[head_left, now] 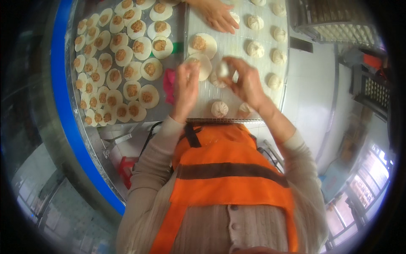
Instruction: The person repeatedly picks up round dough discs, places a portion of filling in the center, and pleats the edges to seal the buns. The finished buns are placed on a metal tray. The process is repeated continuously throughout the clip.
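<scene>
My left hand (187,86) has its fingers pressed together at the left edge of a round dough wrapper (204,70), pinching it and covering part of its filling. In my right hand (245,80) a small pleated bun (222,69) is held between thumb and fingers, just above the tray (262,84). Directly below it sits another bun (218,81). A second filled wrapper (205,45) lies flat beyond my left hand. Near the tray's front edge stand a closed bun (219,109) and one more bun (245,109). Both hands are slightly blurred.
Many flat wrappers topped with brown filling (131,90) cover the metal table to the left. Closed buns (255,49) stand in rows on the tray's right side. Another person's hand (216,16) reaches over the far edge. A pink cloth (169,86) lies by my left wrist.
</scene>
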Action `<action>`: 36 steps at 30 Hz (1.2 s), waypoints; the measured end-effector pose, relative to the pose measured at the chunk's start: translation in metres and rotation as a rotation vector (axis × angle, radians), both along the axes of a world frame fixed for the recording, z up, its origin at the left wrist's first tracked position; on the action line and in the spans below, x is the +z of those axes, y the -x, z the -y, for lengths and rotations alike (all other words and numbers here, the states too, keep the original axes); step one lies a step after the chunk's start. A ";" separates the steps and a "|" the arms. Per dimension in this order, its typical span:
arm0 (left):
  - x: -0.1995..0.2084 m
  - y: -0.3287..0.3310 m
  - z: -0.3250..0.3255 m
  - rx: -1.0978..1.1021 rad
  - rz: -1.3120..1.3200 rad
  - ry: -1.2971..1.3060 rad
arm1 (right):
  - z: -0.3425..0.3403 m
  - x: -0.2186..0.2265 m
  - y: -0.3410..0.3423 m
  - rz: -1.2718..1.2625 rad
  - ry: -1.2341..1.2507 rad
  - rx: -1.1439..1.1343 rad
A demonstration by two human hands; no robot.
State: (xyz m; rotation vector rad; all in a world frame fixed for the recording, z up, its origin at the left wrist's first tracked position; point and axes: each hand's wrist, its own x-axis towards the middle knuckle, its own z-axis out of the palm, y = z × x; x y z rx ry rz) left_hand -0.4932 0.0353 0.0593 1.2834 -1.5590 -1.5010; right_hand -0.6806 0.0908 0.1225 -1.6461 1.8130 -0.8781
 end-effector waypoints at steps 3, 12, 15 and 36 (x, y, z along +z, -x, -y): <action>-0.023 -0.011 0.036 -0.085 0.332 0.356 | 0.037 -0.040 0.026 -0.132 -0.044 -0.074; -0.021 -0.012 0.065 -0.296 0.501 0.040 | 0.039 -0.059 0.031 -0.166 0.045 -0.110; -0.012 -0.013 0.071 -0.339 0.499 0.186 | 0.038 -0.057 0.030 -0.122 -0.056 -0.182; 0.006 -0.020 0.034 -0.360 0.309 -0.097 | 0.061 0.003 0.050 2.033 0.064 -0.289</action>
